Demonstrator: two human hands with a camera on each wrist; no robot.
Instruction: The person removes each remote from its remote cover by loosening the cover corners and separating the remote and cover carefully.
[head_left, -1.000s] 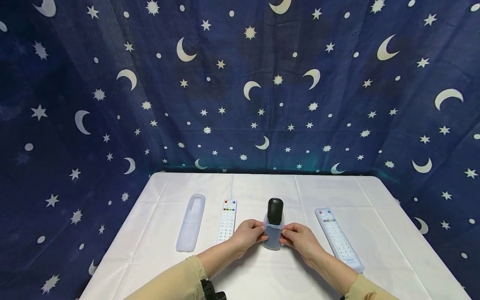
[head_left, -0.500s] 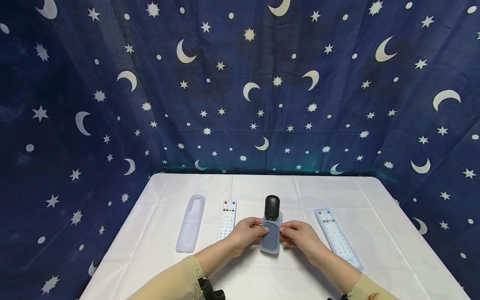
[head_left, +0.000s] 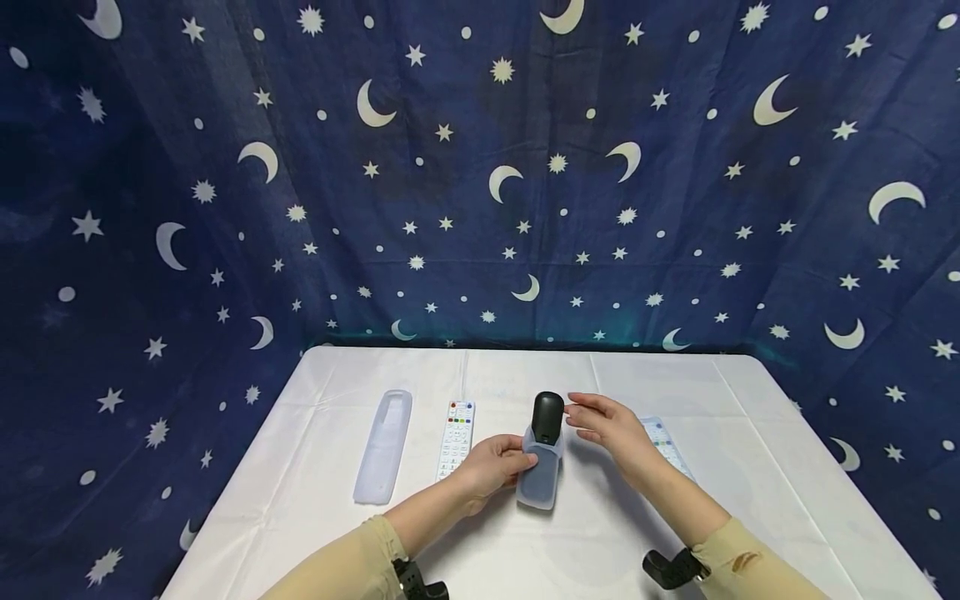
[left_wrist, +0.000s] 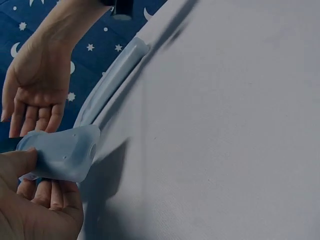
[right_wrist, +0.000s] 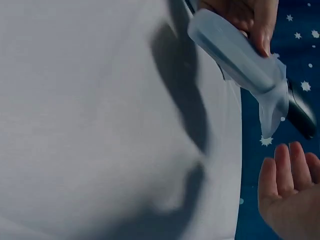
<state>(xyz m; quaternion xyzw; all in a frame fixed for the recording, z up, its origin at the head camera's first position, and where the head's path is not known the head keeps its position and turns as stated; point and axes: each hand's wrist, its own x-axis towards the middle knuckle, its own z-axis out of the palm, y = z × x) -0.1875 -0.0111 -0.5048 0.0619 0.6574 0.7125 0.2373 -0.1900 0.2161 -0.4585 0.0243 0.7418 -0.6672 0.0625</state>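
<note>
My left hand (head_left: pixel 489 472) pinches a translucent bluish remote cover (head_left: pixel 538 483), thumb on the near face and fingers behind. A black remote control (head_left: pixel 548 415) is partly inside it, its rounded glossy end standing out of the top. In the right wrist view, a loose flap of the cover (right_wrist: pixel 235 55) hangs beside the black end (right_wrist: pixel 301 112). My right hand (head_left: pixel 617 432) is just right of that end, fingers extended and holding nothing; the right wrist view shows a gap between them. The left wrist view shows the cover's closed end (left_wrist: pixel 65 155); the remote is mostly hidden there.
On the white table (head_left: pixel 315 533) lie another translucent cover (head_left: pixel 382 450) at left and a white remote (head_left: pixel 456 435) with coloured buttons, partly behind my left hand. A covered white remote (head_left: pixel 670 447) at right is partly hidden by my right arm. A starry curtain (head_left: pixel 480 208) hangs behind.
My right hand has let go of the cover's side and moved up beside the black end. The left hand keeps its hold; the cover has shifted and tilted slightly.
</note>
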